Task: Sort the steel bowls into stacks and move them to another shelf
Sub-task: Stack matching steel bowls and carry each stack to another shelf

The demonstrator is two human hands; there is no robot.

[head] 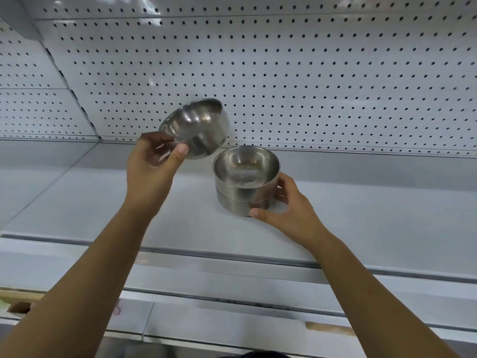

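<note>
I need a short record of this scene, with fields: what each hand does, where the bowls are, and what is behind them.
left hand: holds one bowl by its rim, tilted, in the air
right hand: grips the stack low on its side
stack: two nested bowls, upright, on the shelf
bowl position: up and left of the stack, not yet in it
background: pegboard

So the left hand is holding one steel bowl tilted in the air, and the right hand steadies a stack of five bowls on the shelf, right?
Not five: the head view shows two bowls in the stack. The left hand does hold one steel bowl tilted in the air, and the right hand steadies the stack on the shelf.
</note>
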